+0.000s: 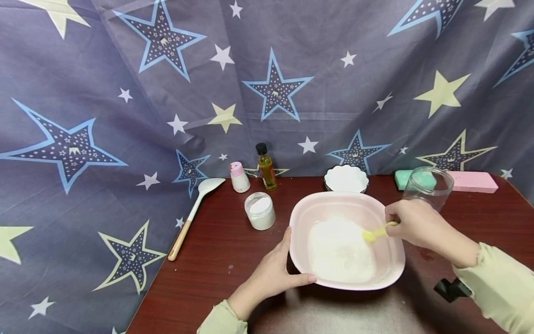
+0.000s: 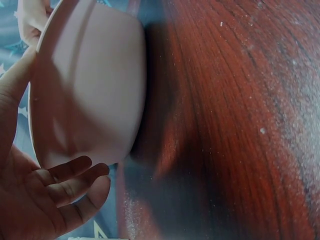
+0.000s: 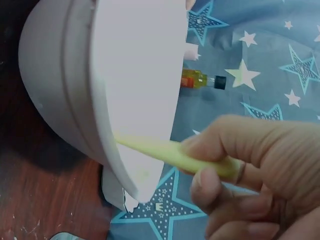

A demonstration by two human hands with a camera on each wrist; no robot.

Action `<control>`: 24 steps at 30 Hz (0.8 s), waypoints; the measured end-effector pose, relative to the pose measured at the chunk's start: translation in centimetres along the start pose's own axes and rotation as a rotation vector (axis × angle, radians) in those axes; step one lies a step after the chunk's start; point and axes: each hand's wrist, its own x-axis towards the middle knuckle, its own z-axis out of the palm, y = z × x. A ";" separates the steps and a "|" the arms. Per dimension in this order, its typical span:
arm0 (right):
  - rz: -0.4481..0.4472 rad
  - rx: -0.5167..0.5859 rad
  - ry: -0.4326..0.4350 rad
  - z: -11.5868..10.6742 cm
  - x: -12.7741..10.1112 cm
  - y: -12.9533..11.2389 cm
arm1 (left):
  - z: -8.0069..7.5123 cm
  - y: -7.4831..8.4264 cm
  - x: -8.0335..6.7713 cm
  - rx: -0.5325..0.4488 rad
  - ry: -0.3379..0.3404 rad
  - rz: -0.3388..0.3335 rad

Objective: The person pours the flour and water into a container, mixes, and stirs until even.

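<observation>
A pale pink basin [image 1: 298, 232] stands near the front of the table, with a white, powdery-looking mass [image 1: 340, 253] over its bottom. At its front left corner my left hand [image 1: 273, 269] holds the rim, the thumb at the front edge and the fingers along the left side. In the left wrist view those fingers [image 2: 75, 187] lie against the outer wall. My right hand [image 1: 417, 225] is above the right rim and grips a small yellow spatula [image 3: 185, 160] by its handle. The spatula's broad head reaches into the basin at the right edge of the white mass.
Behind and left are a jar of white powder [image 1: 261, 218], a pink-capped shaker [image 1: 239, 178], an oil bottle [image 1: 267, 171] and a long-handled ladle [image 1: 193, 213]. A scalloped white bowl [image 1: 346, 179], clear jar [image 1: 431, 188], green block [image 1: 402, 178] and pink block [image 1: 473, 181] stand behind and right.
</observation>
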 end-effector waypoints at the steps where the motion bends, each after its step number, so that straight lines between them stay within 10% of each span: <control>1: -0.004 0.011 -0.011 -0.1 -0.1 0.1 | 0.0 0.0 0.0 0.001 -0.001 -0.001; 24: -0.100 0.299 -0.252 0.7 -0.8 0.8 | 0.1 -0.1 0.0 0.004 0.005 0.007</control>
